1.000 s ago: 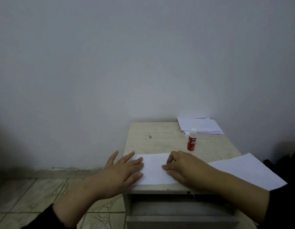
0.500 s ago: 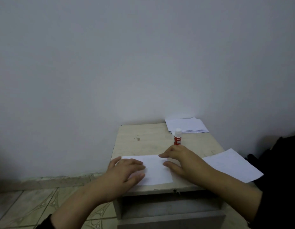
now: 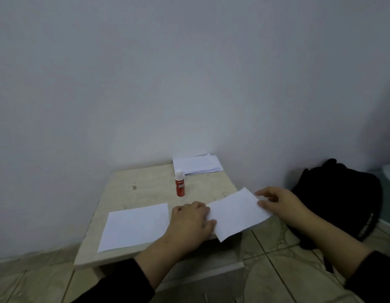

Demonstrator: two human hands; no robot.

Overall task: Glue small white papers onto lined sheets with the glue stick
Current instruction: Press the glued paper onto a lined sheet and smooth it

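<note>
I hold one sheet (image 3: 236,215) with both hands at the right edge of the counter (image 3: 146,184).

My left hand (image 3: 190,219) grips the sheet's left end, fingers curled over the paper; my right hand (image 3: 279,203) pinches its far right corner between thumb and fingers. The sheet is tilted and reaches past the counter's right edge, over the tiled floor (image 3: 275,248). A second sheet (image 3: 135,226) lies flat on the counter, just left of my left hand. The glue stick (image 3: 180,182), red with a white cap, stands upright behind it near the counter's middle, capped and apart from both hands. A stack of papers (image 3: 197,165) lies at the far right corner against the wall. A black bag (image 3: 342,197) sits on the floor to the right.
</note>
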